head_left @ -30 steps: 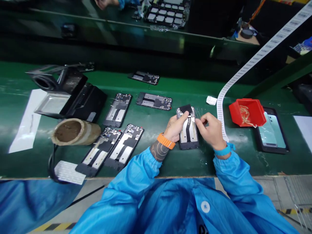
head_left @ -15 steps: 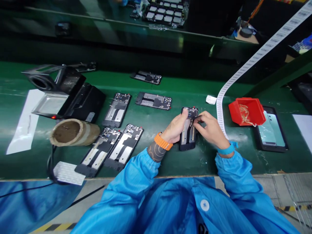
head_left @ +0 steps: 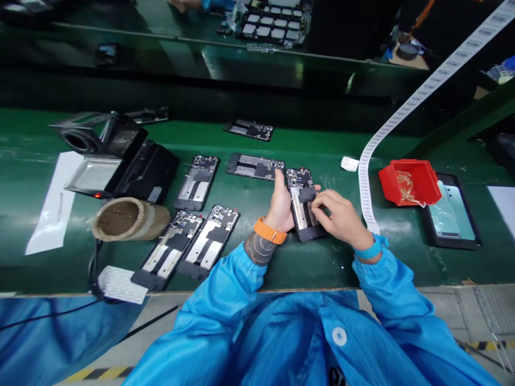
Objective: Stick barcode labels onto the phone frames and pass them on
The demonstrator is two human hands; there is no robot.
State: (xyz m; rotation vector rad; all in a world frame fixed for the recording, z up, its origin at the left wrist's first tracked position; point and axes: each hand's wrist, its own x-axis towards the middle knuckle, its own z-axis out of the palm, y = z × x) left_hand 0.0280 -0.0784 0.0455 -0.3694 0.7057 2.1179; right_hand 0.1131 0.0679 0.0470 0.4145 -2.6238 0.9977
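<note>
An opened phone (head_left: pixel 300 206), its circuit board and silvery inner frame bare, rests in my left hand (head_left: pixel 278 206). The fingers of that hand pass under the phone and the thumb points up along its left edge. My right hand (head_left: pixel 336 214) is at the phone's right side, thumb and fingertips pinched together over the lower half. Whatever sits between those fingertips is too small to make out. A dark flap (head_left: pixel 308 193) lies across the frame just below the board. Beyond my left thumb another opened phone (head_left: pixel 255 166) lies sideways on the bench.
Several more opened phones (head_left: pixel 197 182) lie to the left. Beside them stand a cardboard tube (head_left: pixel 151 220) and a black device (head_left: pixel 155 166) with a red light. On the right are a label strip (head_left: pixel 365 187), a red bin (head_left: pixel 428 182) holding rubber bands and a black tray (head_left: pixel 470 214).
The phone in my left hand has shifted up and left and now tilts. My left thumb has moved off the board to the edge. The dark flap now shows across the frame.
</note>
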